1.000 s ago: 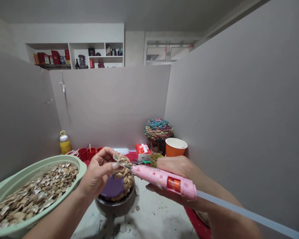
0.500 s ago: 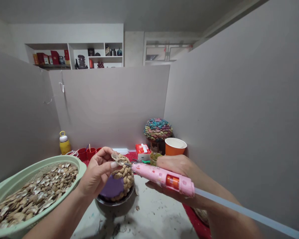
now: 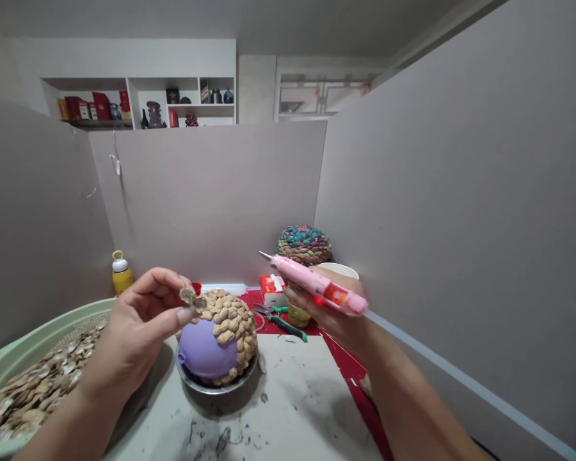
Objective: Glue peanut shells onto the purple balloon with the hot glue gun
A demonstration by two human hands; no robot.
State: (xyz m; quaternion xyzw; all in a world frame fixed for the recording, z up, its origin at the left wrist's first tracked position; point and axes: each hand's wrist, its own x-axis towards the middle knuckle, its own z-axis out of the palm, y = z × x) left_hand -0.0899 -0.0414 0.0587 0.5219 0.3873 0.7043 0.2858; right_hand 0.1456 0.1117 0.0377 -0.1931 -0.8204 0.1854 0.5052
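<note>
Between thumb and fingers, my left hand (image 3: pixel 141 320) pinches a peanut shell (image 3: pixel 192 298) just above and left of a purple balloon (image 3: pixel 208 349). Peanut shells (image 3: pixel 230 320) cover the balloon's top and right side; its left front is bare purple, with the knot at the left. The balloon rests in a metal bowl (image 3: pixel 216 388). My right hand (image 3: pixel 333 314) is wrapped round a pink glue gun (image 3: pixel 317 285), its metal nozzle pointing up and left, apart from the balloon. A long translucent glue stick (image 3: pixel 461 381) trails from its back end.
A green colander (image 3: pixel 89 317) of peanut shells stands at left. Behind the balloon lie green-handled pliers (image 3: pixel 288 328), a tissue pack (image 3: pixel 272 291) and a colourful shell-covered dome (image 3: pixel 303 244). A yellow bottle (image 3: pixel 123 275) stands back left. Grey partitions (image 3: pixel 206 205) surround the table.
My left hand has drawn left with the peanut shell, away from the nozzle. The glue gun has lifted and tilted upward. More of the balloon and pliers now shows.
</note>
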